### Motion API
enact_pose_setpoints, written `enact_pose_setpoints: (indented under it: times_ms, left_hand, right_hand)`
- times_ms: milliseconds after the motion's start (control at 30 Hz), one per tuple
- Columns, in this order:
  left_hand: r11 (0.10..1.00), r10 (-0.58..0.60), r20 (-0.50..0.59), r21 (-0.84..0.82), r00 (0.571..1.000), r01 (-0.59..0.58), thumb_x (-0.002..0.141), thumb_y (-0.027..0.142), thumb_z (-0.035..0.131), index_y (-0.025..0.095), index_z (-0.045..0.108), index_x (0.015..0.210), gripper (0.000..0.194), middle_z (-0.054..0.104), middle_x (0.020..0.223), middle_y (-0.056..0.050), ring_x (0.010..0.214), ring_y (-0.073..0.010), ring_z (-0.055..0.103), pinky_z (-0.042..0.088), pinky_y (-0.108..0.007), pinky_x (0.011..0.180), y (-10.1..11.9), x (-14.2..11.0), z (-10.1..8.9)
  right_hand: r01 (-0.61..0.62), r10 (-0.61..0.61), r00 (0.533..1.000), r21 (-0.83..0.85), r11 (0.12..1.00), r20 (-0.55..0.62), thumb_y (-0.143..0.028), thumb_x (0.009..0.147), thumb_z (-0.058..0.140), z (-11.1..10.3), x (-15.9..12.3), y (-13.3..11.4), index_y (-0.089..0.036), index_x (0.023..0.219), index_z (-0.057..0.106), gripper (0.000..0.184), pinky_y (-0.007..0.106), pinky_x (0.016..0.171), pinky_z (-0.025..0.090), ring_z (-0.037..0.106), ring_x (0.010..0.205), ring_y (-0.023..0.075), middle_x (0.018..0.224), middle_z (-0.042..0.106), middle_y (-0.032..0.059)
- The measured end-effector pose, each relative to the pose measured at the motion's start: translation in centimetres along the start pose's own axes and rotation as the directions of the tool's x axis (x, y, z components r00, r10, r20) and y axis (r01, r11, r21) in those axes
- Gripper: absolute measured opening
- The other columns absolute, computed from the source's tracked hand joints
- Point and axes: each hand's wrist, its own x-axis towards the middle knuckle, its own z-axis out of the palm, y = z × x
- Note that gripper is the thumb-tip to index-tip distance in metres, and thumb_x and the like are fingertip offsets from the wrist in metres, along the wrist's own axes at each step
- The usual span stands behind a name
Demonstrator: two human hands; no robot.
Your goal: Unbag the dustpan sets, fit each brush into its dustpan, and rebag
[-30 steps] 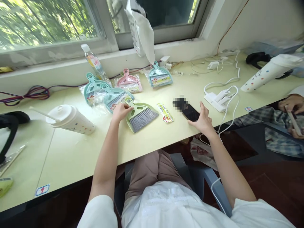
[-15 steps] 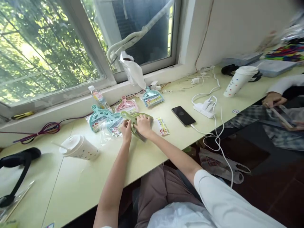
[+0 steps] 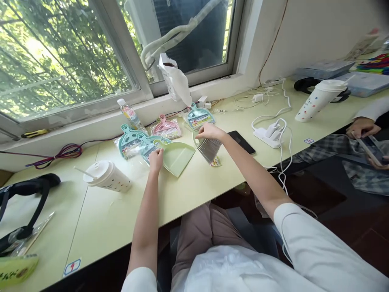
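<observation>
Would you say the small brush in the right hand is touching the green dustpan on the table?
Apart. In the head view the right hand holds the brush lifted, with bare table visible between its bristles and the green dustpan, which the left hand holds down.

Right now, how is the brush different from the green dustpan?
The brush has grey bristles; the dustpan is a smooth green scoop. The brush is lifted off the table in the right hand; the dustpan lies flat, the left hand touching its handle end. Both are small.
</observation>
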Motion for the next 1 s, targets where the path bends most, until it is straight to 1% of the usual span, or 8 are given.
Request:
enact_pose_setpoints:
  times_ms: [167, 333, 500, 667, 733, 833, 900, 1000]
  left_hand:
    - [0.978, 0.001, -0.088, 0.208, 0.996, 0.018, 0.096, 0.039, 0.042, 0.020, 0.067, 0.079, 0.036, 0.066, 0.110, -0.016, 0.098, -0.0302, 0.064, 0.045, -0.039, 0.088, 0.0, -1.0, -0.4]
    - [0.967, -0.027, -0.055, 0.254, 0.998, 0.040, 0.094, 0.043, 0.049, 0.022, 0.069, 0.075, 0.035, 0.071, 0.105, -0.014, 0.102, -0.0313, 0.065, 0.046, -0.040, 0.090, -0.1, -1.0, -0.7]
    - [0.953, 0.045, 0.014, 0.300, 0.999, -0.047, 0.092, 0.041, 0.053, 0.022, 0.068, 0.068, 0.035, 0.073, 0.099, -0.011, 0.097, -0.0288, 0.066, 0.045, -0.037, 0.084, -0.2, -0.9, -0.2]
    - [0.933, 0.153, 0.040, 0.325, 0.987, -0.157, 0.095, 0.036, 0.051, 0.020, 0.067, 0.067, 0.036, 0.072, 0.093, -0.010, 0.086, -0.0252, 0.066, 0.044, -0.035, 0.077, 1.8, -2.1, 1.5]
    - [0.909, 0.253, 0.124, 0.310, 0.960, -0.280, 0.099, 0.038, 0.044, 0.020, 0.068, 0.070, 0.042, 0.070, 0.091, -0.010, 0.082, -0.0237, 0.066, 0.043, -0.034, 0.072, 2.4, -2.7, 1.9]
    - [0.819, 0.440, 0.251, 0.281, 0.862, -0.500, 0.101, 0.035, 0.038, 0.019, 0.071, 0.087, 0.039, 0.069, 0.096, -0.011, 0.085, -0.0235, 0.067, 0.046, -0.033, 0.071, 2.4, -3.2, 2.0]
    - [0.762, 0.535, 0.235, 0.280, 0.811, -0.584, 0.097, 0.028, 0.045, 0.019, 0.069, 0.109, 0.029, 0.067, 0.111, -0.013, 0.102, -0.0262, 0.066, 0.050, -0.035, 0.080, 2.0, -3.2, 1.8]
    - [0.710, 0.606, 0.185, 0.314, 0.774, -0.631, 0.091, 0.018, 0.053, 0.020, 0.058, 0.133, 0.043, 0.057, 0.140, -0.016, 0.129, -0.0302, 0.056, 0.047, -0.042, 0.103, 1.2, -2.7, 1.7]
  right_hand:
    - [-0.253, 0.249, 0.967, -0.384, 0.888, -0.059, -0.028, 0.084, 0.076, 4.3, 0.5, 0.4, -0.006, 0.108, 0.075, 0.032, 0.027, 0.078, 0.046, 0.071, 0.103, 0.0248, 0.109, 0.075, 0.0209]
    - [-0.267, 0.240, 0.964, -0.405, 0.874, -0.116, -0.029, 0.092, 0.066, 6.6, 1.5, 1.1, -0.007, 0.118, 0.073, 0.034, 0.028, 0.080, 0.046, 0.069, 0.113, 0.0264, 0.122, 0.071, 0.0249]
    - [-0.195, 0.165, 0.981, -0.438, 0.877, -0.106, -0.029, 0.091, 0.066, 5.3, 1.5, 0.8, -0.006, 0.119, 0.072, 0.036, 0.030, 0.084, 0.048, 0.068, 0.116, 0.0296, 0.123, 0.070, 0.0262]
    - [-0.007, -0.046, 0.993, -0.460, 0.888, -0.105, -0.037, 0.089, 0.066, 2.7, 0.5, -3.5, -0.009, 0.113, 0.074, 0.037, 0.033, 0.086, 0.050, 0.070, 0.110, 0.0319, 0.114, 0.074, 0.0233]
    - [0.097, -0.128, 0.991, -0.507, 0.857, -0.026, -0.033, 0.086, 0.070, 3.2, 0.2, -5.1, -0.009, 0.111, 0.075, 0.034, 0.035, 0.086, 0.051, 0.071, 0.109, 0.0328, 0.112, 0.075, 0.0232]
    - [0.188, -0.174, 0.982, -0.543, 0.818, 0.078, -0.026, 0.085, 0.072, 5.4, -0.3, -6.0, -0.010, 0.108, 0.076, 0.028, 0.034, 0.086, 0.053, 0.072, 0.108, 0.0303, 0.111, 0.076, 0.0218]
    - [0.186, -0.156, 0.982, -0.544, 0.818, 0.102, -0.024, 0.087, 0.070, 7.0, -0.5, -5.8, -0.011, 0.107, 0.076, 0.024, 0.033, 0.085, 0.054, 0.073, 0.105, 0.0279, 0.110, 0.077, 0.0202]
    - [0.180, -0.137, 0.983, -0.544, 0.820, 0.120, -0.021, 0.089, 0.067, 8.3, -0.7, -5.1, -0.010, 0.108, 0.075, 0.024, 0.032, 0.083, 0.055, 0.074, 0.105, 0.0282, 0.111, 0.076, 0.0214]
